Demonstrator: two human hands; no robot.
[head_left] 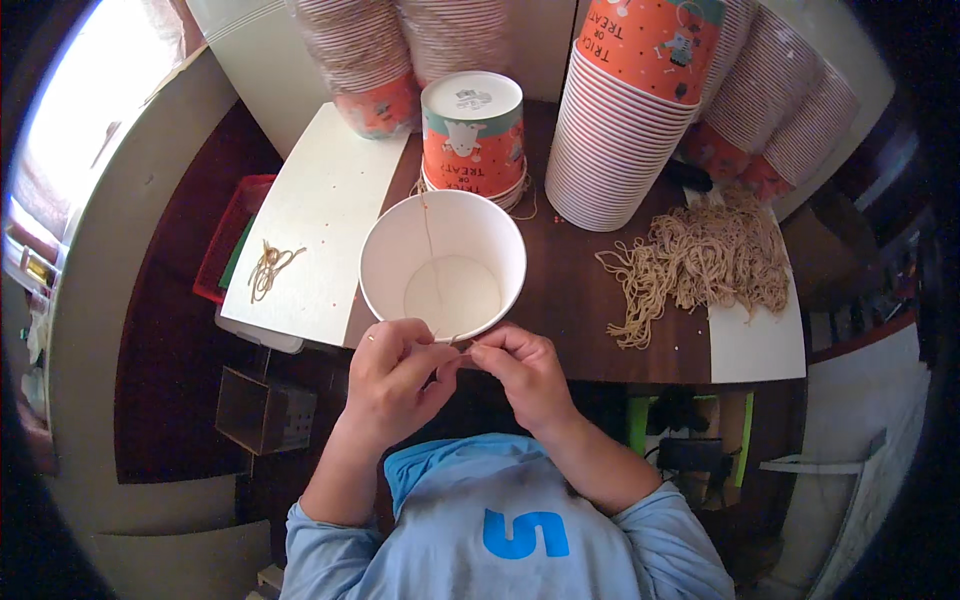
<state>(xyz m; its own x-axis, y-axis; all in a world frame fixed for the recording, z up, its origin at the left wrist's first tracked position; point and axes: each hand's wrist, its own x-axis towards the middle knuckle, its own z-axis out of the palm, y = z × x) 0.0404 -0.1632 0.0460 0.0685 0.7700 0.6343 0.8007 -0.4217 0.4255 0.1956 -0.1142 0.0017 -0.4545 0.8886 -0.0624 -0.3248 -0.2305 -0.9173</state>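
Note:
A white paper cup (442, 262) stands open side up at the near edge of the brown table (580, 310). A thin tan string (428, 225) runs from its far rim down inside. My left hand (393, 372) and my right hand (520, 368) meet just below the cup's near rim, fingertips pinched together on the end of the string. A heap of tan strings (700, 262) lies to the right, partly on a white sheet. An upside-down orange printed cup (473, 135) sits right behind the white cup.
Tall stacks of orange printed cups (625, 130) stand along the back of the table. A white board (325, 215) on the left carries a small bundle of strings (268, 268). A red tray (232, 240) pokes out beneath it. A cardboard box (262, 410) sits lower left.

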